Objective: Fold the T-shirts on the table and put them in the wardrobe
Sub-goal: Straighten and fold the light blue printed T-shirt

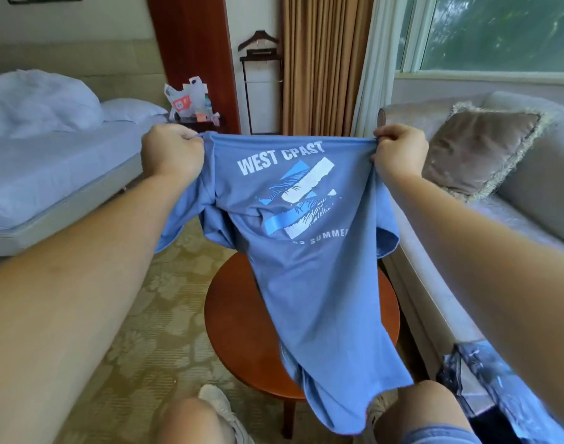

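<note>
One head-worn wide-angle camera only. Looking forward and down from the person's eye level, hovering close above the round surface (239, 315); taking in the bed (50, 174) at left, the sofa (530, 187) at right, the window (498, 33) beyond it.

Blue T-shirt (309, 283), white print; reddish-brown table (242, 315); carpet (165, 315) seemingly beige floral.

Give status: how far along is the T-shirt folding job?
No folded shirt is visible yet. In hand: left hand and right hand grip the blue T-shirt at its top corners, hanging unfolded over the round table. Left: folding and stowing; no wardrobe in view.
</note>
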`<action>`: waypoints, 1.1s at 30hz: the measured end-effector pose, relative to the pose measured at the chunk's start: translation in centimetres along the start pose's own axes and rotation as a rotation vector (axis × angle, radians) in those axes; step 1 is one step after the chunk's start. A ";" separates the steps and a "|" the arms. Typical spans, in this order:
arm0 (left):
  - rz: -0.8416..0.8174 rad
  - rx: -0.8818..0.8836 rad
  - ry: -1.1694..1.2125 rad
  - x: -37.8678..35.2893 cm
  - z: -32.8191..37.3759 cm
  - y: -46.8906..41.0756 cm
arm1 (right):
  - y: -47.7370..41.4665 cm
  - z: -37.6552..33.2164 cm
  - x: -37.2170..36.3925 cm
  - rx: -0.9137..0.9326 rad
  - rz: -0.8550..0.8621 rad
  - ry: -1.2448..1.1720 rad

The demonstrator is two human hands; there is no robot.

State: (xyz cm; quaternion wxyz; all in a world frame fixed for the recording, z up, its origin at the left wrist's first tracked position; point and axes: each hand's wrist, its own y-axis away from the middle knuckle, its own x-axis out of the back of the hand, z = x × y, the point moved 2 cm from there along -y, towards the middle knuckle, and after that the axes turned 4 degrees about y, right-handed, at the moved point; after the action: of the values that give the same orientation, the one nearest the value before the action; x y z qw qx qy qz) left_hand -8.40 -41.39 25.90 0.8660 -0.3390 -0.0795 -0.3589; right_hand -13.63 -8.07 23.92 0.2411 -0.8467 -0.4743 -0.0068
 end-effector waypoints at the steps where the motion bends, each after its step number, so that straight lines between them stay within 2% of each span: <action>1: -0.007 0.037 -0.033 -1.3 -0.9 -0.3 | -0.8 1.2 -1.0 -0.023 -0.015 0.009; 3: -0.059 0.094 -0.074 -4.5 -3.1 -1.1 | -2.3 3.8 -3.3 -0.081 -0.062 0.035; 5: -0.186 0.115 -0.127 -8.4 -5.2 -1.3 | -3.3 6.8 -6.3 -0.090 -0.217 0.146; 7: -0.391 0.168 -0.126 -12.4 -7.6 0.9 | -2.5 10.9 -9.3 -0.076 -0.467 0.311; 9: -0.573 0.236 -0.075 -16.1 -10.6 4.5 | -0.6 15.5 -11.6 -0.085 -0.647 0.434; 12: -0.854 0.215 -0.123 -19.6 -15.2 11.2 | 4.9 20.7 -12.2 -0.008 -0.899 0.674; 14: -1.012 0.193 -0.164 -20.4 -16.7 15.9 | 8.6 22.9 -11.5 0.017 -0.955 0.701; 16: -1.091 0.193 -0.156 -20.3 -17.2 20.1 | 11.7 23.9 -9.7 0.019 -0.910 0.653; 18: -1.131 0.191 -0.173 -19.9 -17.3 23.3 | 14.4 24.7 -7.8 0.047 -0.900 0.619; 22: -1.124 0.057 -0.258 -18.9 -17.3 26.1 | 18.9 25.7 -4.8 0.175 -1.151 0.676; 24: -1.169 -0.020 -0.342 -18.4 -16.8 26.8 | 19.9 26.6 -4.1 0.176 -1.177 0.752; 26: -1.172 -0.080 -0.440 -18.1 -16.5 27.7 | 20.6 26.8 -3.8 0.216 -1.057 0.735; 29: -1.034 -0.155 -0.483 -17.9 -16.1 28.7 | 21.3 27.2 -3.4 0.233 -0.846 0.747; 33: -0.912 -0.272 -0.448 -18.4 -16.0 29.5 | 21.5 27.3 -3.0 0.163 -0.796 0.689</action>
State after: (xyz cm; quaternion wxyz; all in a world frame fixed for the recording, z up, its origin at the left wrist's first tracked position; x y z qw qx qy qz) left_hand -3.57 -26.14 -8.85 0.5317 -0.4478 -0.3546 -0.6253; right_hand -3.85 -8.47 -9.58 0.4267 -0.5284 -0.6513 -0.3383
